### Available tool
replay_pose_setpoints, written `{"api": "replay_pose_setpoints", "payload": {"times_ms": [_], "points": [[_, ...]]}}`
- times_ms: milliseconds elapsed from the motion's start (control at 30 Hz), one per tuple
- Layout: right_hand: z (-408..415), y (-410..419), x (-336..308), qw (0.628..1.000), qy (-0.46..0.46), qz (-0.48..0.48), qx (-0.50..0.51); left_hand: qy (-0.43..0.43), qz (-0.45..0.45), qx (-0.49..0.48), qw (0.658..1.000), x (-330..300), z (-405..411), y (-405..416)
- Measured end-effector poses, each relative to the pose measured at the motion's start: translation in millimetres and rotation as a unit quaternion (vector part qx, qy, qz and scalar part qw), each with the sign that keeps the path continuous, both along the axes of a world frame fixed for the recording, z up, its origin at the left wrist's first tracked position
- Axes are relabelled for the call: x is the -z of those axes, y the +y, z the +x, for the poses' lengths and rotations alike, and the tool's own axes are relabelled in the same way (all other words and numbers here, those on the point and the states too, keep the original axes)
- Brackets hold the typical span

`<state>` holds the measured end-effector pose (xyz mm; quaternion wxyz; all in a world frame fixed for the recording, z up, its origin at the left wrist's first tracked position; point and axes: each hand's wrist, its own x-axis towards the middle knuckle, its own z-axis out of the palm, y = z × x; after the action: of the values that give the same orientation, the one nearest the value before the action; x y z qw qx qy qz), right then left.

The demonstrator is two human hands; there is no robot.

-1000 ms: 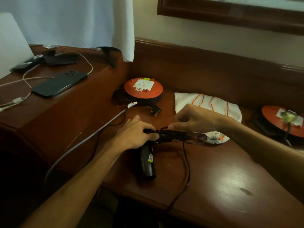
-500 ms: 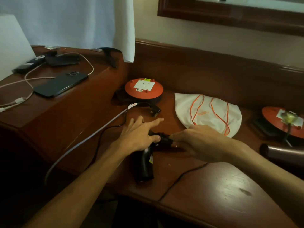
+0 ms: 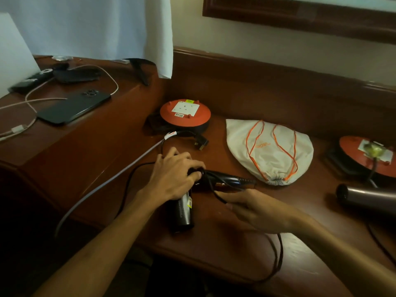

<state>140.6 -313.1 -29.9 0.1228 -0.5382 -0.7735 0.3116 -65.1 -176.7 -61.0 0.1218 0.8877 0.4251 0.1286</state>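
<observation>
Half a second ago the left hand (image 3: 173, 179) lay with fingers spread; now it curls over the joint of the black hair dryer (image 3: 182, 215), pinning it to the desk (image 3: 225, 249) at centre frame. The right hand (image 3: 257, 211) has dropped from the handle toward the lower right, holding the cord (image 3: 281, 254), which crosses the handle and trails in a loop off the desk's near edge. That looks like another turn of winding begun, with plenty of cord left. The right hand is motion-blurred, so its exact grip is unclear; the left palm hides where cord meets dryer. A second dryer (image 3: 368, 200) is cut off at the right edge.
</observation>
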Motion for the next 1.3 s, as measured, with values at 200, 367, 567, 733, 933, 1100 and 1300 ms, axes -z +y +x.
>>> {"api": "replay_pose_setpoints", "payload": {"times_ms": [200,367,567,733,933,1100,1300], "points": [[-11,25,41,0.994,-0.072,0.073,0.03,-0.195,-0.034,-0.044,0.979,15,-26,2],[-10,61,57,0.989,-0.055,0.122,0.06,-0.286,-0.05,-0.014,0.957,20,-38,2],[15,127,35,0.992,-0.046,0.062,0.102,-0.225,-0.01,0.042,0.973,18,-36,5],[10,149,7,0.998,-0.044,0.011,0.052,-0.158,-0.006,0.049,0.986,10,-30,9],[-13,145,-34,0.996,-0.076,0.019,-0.051,-0.027,-0.012,0.057,0.998,-1,-16,12],[-17,123,-38,0.993,-0.083,-0.036,-0.08,-0.005,-0.049,0.038,0.998,-12,-10,11],[-9,116,-37,0.994,-0.075,-0.022,-0.076,0.113,-0.034,0.071,0.991,-17,-5,11]]}}
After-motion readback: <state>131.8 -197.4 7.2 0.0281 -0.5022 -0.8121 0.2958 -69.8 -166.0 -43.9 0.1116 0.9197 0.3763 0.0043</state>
